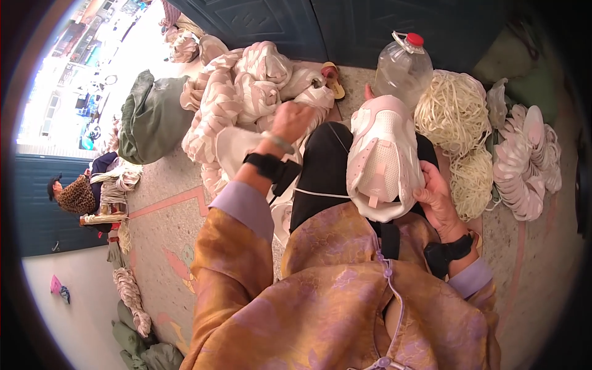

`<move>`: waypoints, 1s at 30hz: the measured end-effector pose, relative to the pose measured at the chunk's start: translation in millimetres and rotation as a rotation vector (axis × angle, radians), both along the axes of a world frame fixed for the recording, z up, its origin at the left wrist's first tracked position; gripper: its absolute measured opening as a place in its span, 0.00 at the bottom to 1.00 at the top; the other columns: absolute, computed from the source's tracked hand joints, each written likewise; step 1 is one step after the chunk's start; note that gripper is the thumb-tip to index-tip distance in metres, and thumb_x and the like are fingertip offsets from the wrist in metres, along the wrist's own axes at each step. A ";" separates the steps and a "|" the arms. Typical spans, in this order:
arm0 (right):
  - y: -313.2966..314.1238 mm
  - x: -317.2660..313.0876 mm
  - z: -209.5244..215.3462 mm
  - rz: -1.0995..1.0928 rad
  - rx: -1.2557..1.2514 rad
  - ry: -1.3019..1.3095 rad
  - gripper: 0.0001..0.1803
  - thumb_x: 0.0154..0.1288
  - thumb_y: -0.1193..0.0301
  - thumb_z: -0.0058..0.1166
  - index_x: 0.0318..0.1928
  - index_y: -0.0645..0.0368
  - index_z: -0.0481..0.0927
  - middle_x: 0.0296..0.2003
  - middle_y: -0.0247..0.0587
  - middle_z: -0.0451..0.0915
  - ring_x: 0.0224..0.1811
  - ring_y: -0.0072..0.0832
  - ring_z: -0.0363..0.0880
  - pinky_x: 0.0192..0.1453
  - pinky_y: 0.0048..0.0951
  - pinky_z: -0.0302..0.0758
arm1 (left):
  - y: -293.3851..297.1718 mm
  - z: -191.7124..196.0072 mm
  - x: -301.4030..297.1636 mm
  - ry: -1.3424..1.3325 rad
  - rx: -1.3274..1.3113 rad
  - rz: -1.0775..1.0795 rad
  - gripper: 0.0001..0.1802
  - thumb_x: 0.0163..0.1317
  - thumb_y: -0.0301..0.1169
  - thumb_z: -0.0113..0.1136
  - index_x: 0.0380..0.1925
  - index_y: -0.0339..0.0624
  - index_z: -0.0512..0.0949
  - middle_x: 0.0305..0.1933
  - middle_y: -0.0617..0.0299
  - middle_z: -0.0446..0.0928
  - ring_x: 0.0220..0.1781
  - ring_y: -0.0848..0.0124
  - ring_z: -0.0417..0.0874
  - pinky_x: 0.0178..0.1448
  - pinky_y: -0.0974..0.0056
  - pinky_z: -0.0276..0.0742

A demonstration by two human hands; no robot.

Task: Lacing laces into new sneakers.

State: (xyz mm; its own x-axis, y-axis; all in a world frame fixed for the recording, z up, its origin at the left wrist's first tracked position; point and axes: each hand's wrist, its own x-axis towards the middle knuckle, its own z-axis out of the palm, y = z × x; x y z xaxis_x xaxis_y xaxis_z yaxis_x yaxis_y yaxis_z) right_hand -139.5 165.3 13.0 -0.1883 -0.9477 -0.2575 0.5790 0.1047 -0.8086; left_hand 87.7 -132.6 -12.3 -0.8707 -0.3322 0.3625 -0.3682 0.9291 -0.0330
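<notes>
A white and pale pink shoe upper rests over my lap with its toe pointing away from me and its opening toward me. My right hand grips its edge at the right side, thumb on top. At the upper left, my left hand reaches to the near right side of a heap of similar shoe uppers. Its fingers touch or overlap a white upper, but they are mostly hidden behind the back of the hand.
Beyond my knees stands a clear plastic jug with a red cap. Bundled cream laces and a coil of stacked uppers lie at the right. A green sack sits at the left; another person works farther off.
</notes>
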 end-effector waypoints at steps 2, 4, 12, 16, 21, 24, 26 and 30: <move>5.4 -2.8 -14.3 -0.053 -0.028 0.011 0.38 0.49 0.70 0.67 0.58 0.64 0.60 0.47 0.39 0.74 0.50 0.26 0.72 0.56 0.25 0.67 | 13.1 -6.2 -27.1 -0.133 -0.181 -0.062 0.09 0.52 0.30 0.51 0.30 0.41 0.79 0.18 0.54 0.74 0.23 0.54 0.77 0.31 0.48 0.71; 10.8 -12.5 -30.0 -0.195 0.125 -0.083 0.36 0.51 0.71 0.65 0.58 0.63 0.60 0.45 0.38 0.75 0.48 0.25 0.73 0.54 0.25 0.69 | 39.7 -1.0 -46.1 -0.152 0.579 0.371 0.14 0.51 0.36 0.48 0.23 0.38 0.79 0.27 0.46 0.78 0.30 0.48 0.80 0.37 0.51 0.75; 6.4 -11.8 -29.4 -0.223 0.145 0.080 0.33 0.54 0.74 0.61 0.58 0.64 0.60 0.36 0.36 0.75 0.41 0.22 0.73 0.46 0.21 0.70 | 70.0 18.1 -45.6 -0.238 0.180 0.264 0.09 0.51 0.34 0.52 0.26 0.44 0.80 0.32 0.50 0.78 0.42 0.54 0.77 0.43 0.54 0.70; 1.4 -14.8 -34.0 -0.170 0.153 0.126 0.32 0.54 0.72 0.62 0.57 0.64 0.60 0.38 0.38 0.74 0.38 0.21 0.72 0.42 0.21 0.69 | 112.7 52.9 -39.5 0.006 0.612 0.050 0.12 0.55 0.38 0.55 0.32 0.40 0.75 0.25 0.53 0.77 0.31 0.55 0.79 0.36 0.55 0.72; 0.1 -17.1 -38.9 -0.168 0.144 0.201 0.33 0.55 0.69 0.62 0.57 0.64 0.61 0.38 0.38 0.73 0.38 0.21 0.72 0.43 0.23 0.70 | 154.3 44.2 -37.6 -0.164 0.661 0.098 0.20 0.61 0.40 0.51 0.41 0.32 0.68 0.17 0.45 0.74 0.24 0.49 0.77 0.28 0.50 0.71; -4.5 -19.9 -37.4 -0.159 0.136 0.304 0.31 0.57 0.65 0.61 0.56 0.64 0.63 0.37 0.39 0.73 0.40 0.22 0.72 0.45 0.22 0.69 | 159.0 42.3 -47.1 -0.197 0.605 0.134 0.21 0.61 0.41 0.48 0.39 0.28 0.69 0.18 0.44 0.75 0.24 0.49 0.79 0.31 0.51 0.75; -13.1 -25.1 -34.2 -0.044 0.155 0.698 0.29 0.58 0.62 0.58 0.55 0.63 0.65 0.40 0.43 0.73 0.44 0.29 0.73 0.48 0.27 0.70 | 156.5 41.7 -51.1 -0.191 0.600 0.144 0.20 0.60 0.39 0.47 0.38 0.28 0.68 0.18 0.44 0.75 0.24 0.49 0.79 0.30 0.50 0.74; -25.0 -29.7 -33.6 -0.148 -0.084 1.327 0.26 0.56 0.64 0.56 0.53 0.62 0.70 0.47 0.49 0.71 0.51 0.45 0.69 0.56 0.36 0.66 | 145.5 29.4 -50.7 -0.102 0.613 0.105 0.17 0.59 0.37 0.47 0.36 0.29 0.67 0.18 0.43 0.74 0.22 0.47 0.78 0.29 0.49 0.73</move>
State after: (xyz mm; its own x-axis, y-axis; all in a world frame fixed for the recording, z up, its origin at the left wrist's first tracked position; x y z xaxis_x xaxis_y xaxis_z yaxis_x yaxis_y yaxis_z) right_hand -169.2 140.3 -20.7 -0.3505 -0.9007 0.2567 -0.6431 0.0321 -0.7651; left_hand 36.9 12.9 17.0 -0.8426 -0.5386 -0.0043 -0.4814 0.7495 0.4545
